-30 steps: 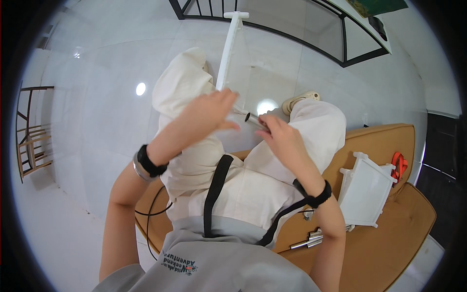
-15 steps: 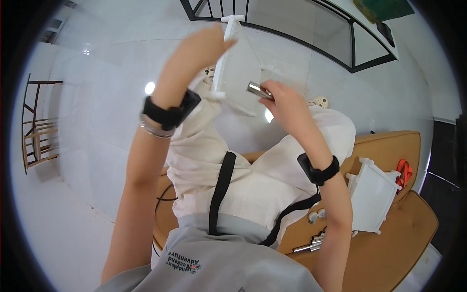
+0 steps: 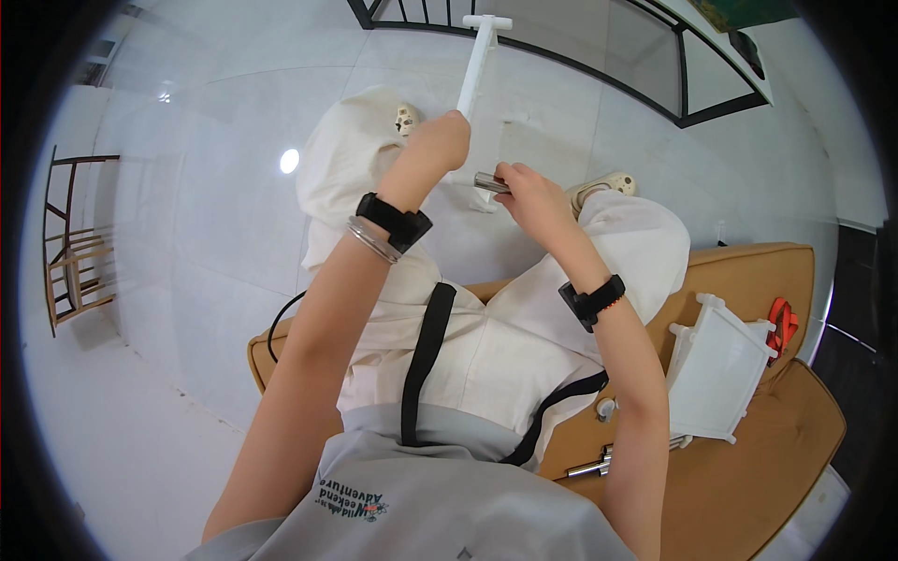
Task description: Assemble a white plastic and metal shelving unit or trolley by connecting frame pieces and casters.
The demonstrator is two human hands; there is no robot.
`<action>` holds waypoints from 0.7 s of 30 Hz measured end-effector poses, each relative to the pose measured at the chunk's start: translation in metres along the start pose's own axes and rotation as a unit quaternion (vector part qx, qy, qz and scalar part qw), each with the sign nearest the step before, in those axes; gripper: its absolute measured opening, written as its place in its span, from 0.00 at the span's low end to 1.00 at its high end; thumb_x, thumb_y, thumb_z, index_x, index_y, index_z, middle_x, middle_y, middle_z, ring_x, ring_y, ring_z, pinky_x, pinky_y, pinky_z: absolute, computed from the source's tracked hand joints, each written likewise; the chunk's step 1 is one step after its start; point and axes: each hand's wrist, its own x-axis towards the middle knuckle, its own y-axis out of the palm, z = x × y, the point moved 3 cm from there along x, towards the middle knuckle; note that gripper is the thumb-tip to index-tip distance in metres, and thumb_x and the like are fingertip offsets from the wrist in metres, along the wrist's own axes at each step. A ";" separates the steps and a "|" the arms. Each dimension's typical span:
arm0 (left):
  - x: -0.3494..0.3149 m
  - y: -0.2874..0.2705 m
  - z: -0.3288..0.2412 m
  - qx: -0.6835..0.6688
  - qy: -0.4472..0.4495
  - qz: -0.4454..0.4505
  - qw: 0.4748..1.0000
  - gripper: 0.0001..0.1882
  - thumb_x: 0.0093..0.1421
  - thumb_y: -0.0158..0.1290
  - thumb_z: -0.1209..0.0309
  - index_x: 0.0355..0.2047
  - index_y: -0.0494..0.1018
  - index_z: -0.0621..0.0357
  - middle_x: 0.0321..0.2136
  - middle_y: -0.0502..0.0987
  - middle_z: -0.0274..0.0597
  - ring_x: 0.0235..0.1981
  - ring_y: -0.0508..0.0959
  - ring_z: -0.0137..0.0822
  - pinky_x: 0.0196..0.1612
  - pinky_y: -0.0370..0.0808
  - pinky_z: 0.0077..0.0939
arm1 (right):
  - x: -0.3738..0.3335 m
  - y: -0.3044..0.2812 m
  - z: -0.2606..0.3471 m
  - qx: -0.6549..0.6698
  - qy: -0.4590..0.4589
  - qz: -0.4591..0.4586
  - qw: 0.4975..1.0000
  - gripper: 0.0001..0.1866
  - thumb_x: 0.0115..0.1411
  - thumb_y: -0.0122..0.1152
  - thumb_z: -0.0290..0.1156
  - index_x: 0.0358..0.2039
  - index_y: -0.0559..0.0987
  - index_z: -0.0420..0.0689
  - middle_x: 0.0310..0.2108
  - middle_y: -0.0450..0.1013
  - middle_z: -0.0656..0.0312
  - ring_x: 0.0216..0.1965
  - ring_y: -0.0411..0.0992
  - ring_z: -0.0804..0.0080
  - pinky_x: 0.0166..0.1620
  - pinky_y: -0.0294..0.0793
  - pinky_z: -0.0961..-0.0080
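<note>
Left hand [image 3: 430, 153] gripping white shelf [image 3: 477, 73]; right hand [image 3: 537, 200] holding metal tube [image 3: 488, 182].

Panel [image 3: 477, 79] between shoes [image 3: 613, 183], before sofa [image 3: 753, 266]

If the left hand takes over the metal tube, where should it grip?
Probably the bare end of the metal tube, coming from the left hand's side: that straight, round length juts out leftward, uncovered, while the right hand is closed around the other end.
</note>
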 end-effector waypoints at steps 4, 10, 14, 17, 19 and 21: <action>0.002 0.002 -0.006 0.003 -0.011 0.002 1.000 0.21 0.56 0.55 0.62 0.39 0.65 0.69 0.33 0.77 0.62 0.37 0.78 0.57 0.40 0.74 0.45 | -0.009 0.000 -0.007 0.026 0.003 -0.027 0.999 0.11 0.51 0.62 0.28 0.35 0.71 0.43 0.30 0.71 0.58 0.33 0.73 0.55 0.33 0.72 0.62; -0.001 0.012 -0.009 -0.095 0.017 0.006 0.995 0.25 0.62 0.44 0.54 0.43 0.60 0.69 0.32 0.76 0.64 0.36 0.77 0.61 0.39 0.72 0.49 | -0.019 -0.003 -0.016 0.040 0.006 -0.038 0.998 0.11 0.51 0.62 0.28 0.34 0.71 0.44 0.30 0.71 0.59 0.32 0.72 0.57 0.32 0.72 0.63; -0.006 0.027 -0.017 -0.194 0.009 -0.033 0.980 0.26 0.64 0.38 0.51 0.42 0.60 0.67 0.29 0.76 0.65 0.34 0.75 0.64 0.39 0.71 0.52 | -0.023 -0.004 -0.019 0.048 0.008 -0.047 0.998 0.11 0.52 0.62 0.29 0.33 0.71 0.44 0.30 0.70 0.60 0.32 0.73 0.57 0.32 0.73 0.64; -0.008 0.031 -0.020 -0.221 0.006 -0.071 0.973 0.26 0.65 0.36 0.50 0.40 0.61 0.66 0.28 0.76 0.65 0.33 0.75 0.64 0.37 0.70 0.53 | -0.023 -0.008 -0.018 0.033 0.002 -0.059 0.998 0.11 0.52 0.63 0.30 0.33 0.70 0.44 0.29 0.70 0.60 0.32 0.72 0.58 0.31 0.73 0.64; -0.010 0.033 -0.019 -0.220 0.002 -0.085 0.972 0.26 0.65 0.36 0.49 0.39 0.61 0.65 0.27 0.75 0.65 0.32 0.75 0.64 0.36 0.70 0.54 | -0.023 -0.008 -0.016 0.020 0.003 -0.061 0.998 0.11 0.52 0.63 0.31 0.32 0.70 0.44 0.29 0.70 0.60 0.31 0.72 0.58 0.31 0.73 0.64; -0.009 0.029 -0.020 -0.188 0.002 -0.109 0.976 0.25 0.65 0.36 0.50 0.38 0.63 0.65 0.26 0.76 0.63 0.31 0.75 0.63 0.34 0.70 0.53 | -0.021 -0.007 -0.015 0.001 -0.016 -0.061 0.998 0.12 0.51 0.64 0.33 0.31 0.70 0.44 0.27 0.69 0.61 0.29 0.72 0.60 0.30 0.72 0.65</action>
